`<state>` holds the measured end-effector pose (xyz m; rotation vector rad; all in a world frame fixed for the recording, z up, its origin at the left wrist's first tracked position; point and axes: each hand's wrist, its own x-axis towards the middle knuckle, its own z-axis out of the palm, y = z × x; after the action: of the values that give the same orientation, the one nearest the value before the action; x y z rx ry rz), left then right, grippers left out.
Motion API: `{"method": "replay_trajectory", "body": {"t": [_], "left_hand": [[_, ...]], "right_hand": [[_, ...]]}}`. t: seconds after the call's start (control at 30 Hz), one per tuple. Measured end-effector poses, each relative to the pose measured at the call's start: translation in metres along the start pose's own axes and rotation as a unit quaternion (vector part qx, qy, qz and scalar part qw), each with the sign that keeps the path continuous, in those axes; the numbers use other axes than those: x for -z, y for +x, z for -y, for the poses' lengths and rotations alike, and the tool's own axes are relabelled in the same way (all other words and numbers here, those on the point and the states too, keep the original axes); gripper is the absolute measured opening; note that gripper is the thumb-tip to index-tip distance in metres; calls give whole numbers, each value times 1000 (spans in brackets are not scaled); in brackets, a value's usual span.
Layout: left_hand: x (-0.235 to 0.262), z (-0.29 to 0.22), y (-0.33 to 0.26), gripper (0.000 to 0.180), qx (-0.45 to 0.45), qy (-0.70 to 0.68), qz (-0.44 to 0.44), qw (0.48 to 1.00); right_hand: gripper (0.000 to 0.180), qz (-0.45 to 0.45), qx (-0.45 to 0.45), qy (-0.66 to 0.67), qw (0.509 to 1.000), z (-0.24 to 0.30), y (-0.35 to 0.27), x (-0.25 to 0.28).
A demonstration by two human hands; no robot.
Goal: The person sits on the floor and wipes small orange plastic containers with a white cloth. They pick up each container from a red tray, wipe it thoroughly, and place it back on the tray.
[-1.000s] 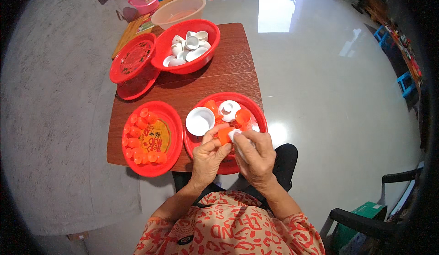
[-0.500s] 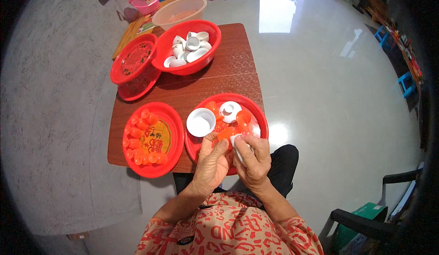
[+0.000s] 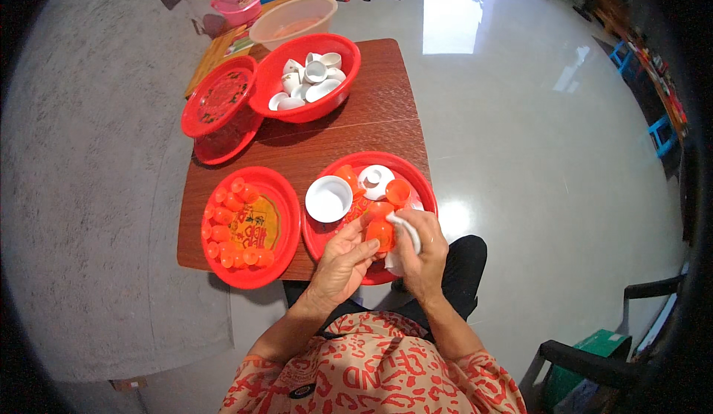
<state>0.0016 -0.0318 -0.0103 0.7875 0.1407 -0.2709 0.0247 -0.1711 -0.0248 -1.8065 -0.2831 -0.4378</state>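
Presently, we hold a small orange cup [image 3: 380,234] with our left hand [image 3: 342,265]; its thumb and fingers are nearly closed, pinching the cup from the side. Our right hand [image 3: 425,254] is curled around a folded white cloth [image 3: 406,230], and we press this cloth close against the cup, although we cannot tell whether some part of it goes inside. Both hands are above the near part of a round red tray [image 3: 421,174], which stands on the brown wooden counter [image 3: 364,132]. On this tray we see a white bowl [image 3: 329,200] at the left, a white lid [image 3: 376,181] with a round knob near the back, and more orange cups, one of them [image 3: 397,192] just beside the lid. To the left we have a second red tray [image 3: 291,227], with a yellow printed middle, where many orange cups [image 3: 220,233] lie in a curved row along the left and near edges. Farther back, a deep red basin [image 3: 261,87] carries a heap of white cups [image 3: 316,71], and a pale pink basin [image 3: 295,26] is behind it.
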Motion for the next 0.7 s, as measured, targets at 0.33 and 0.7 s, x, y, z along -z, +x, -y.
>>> {"method": "replay_trajectory", "body": {"t": [0.33, 0.7], "left_hand": [[15, 1, -3, 42, -27, -26, 11, 999], [18, 3, 0, 41, -59, -57, -5, 997]], "right_hand": [[31, 60, 26, 47, 997, 7, -1, -1], [43, 59, 137, -29, 988, 18, -10, -5]]}}
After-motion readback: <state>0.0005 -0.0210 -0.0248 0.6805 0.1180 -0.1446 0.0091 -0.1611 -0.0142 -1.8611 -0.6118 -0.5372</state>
